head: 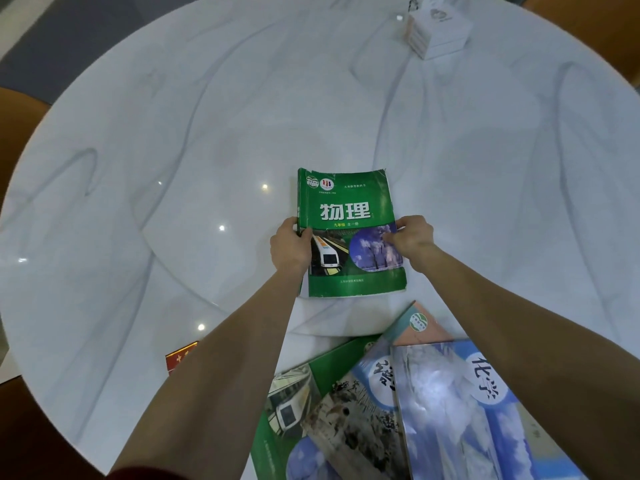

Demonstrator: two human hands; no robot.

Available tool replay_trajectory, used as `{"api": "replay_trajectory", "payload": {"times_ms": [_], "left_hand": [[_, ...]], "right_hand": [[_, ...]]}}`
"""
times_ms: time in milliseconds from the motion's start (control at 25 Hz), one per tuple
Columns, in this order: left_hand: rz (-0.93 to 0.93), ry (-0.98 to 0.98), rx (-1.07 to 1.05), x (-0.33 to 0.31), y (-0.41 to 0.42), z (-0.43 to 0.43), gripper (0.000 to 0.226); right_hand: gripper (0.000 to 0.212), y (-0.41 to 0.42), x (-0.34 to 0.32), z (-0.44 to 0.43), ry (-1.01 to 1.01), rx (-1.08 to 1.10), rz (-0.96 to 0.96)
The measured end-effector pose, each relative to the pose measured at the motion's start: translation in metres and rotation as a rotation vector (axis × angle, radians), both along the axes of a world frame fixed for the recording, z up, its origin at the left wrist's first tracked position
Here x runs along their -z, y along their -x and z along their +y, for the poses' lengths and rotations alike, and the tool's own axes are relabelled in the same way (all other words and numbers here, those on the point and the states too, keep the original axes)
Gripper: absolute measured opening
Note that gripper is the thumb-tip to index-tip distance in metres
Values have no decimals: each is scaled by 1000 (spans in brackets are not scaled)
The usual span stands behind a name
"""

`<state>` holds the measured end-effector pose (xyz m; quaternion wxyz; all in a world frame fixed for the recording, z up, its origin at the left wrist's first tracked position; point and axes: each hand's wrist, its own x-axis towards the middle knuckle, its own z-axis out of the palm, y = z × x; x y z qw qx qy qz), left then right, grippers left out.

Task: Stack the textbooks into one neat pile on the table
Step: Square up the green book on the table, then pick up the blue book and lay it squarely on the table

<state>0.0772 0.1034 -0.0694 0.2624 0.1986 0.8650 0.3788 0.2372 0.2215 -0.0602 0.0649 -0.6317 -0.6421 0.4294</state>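
Observation:
A green physics textbook [349, 209] lies flat in the middle of the round marble table [173, 168], cover up. My left hand [289, 249] grips its spine edge on the left. My right hand [412, 239] holds its right edge, with the thumb on the cover. Nearer to me lies a loose overlapping heap: a second green textbook [301, 393] at the bottom, a grey-and-blue textbook [360, 420] over it, a blue chemistry textbook [460, 417] on top at the right, and a pinkish textbook [420, 327] poking out behind.
A white box [436, 29] stands at the far right of the table. A small red item [180, 356] peeks out beside my left forearm near the table's front edge. Dark floor and brown chair seats surround the table.

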Motion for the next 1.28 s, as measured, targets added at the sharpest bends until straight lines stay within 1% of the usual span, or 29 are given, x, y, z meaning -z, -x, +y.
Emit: {"api": "replay_trajectory", "payload": {"times_ms": [240, 400, 520, 720, 840, 960, 1280], "left_hand": [[216, 201, 174, -5, 5, -7, 30], [453, 349, 445, -14, -6, -10, 27], [573, 375, 622, -25, -21, -12, 28], [714, 360, 734, -44, -44, -19, 30], [775, 350, 768, -54, -62, -28, 31], [797, 316, 824, -61, -87, -35, 32], [832, 208, 1033, -63, -153, -48, 37]], "right_hand": [[23, 3, -1, -4, -122, -170, -203], [22, -1, -7, -14, -197, -306, -332], [24, -7, -14, -26, -299, -426, -410], [31, -25, -27, -52, -473, -547, -461], [32, -43, -34, -65, -524, -549, -474], [34, -64, -42, -78, -528, -515, -454], [31, -144, -47, -127, -521, -254, -386]]}}
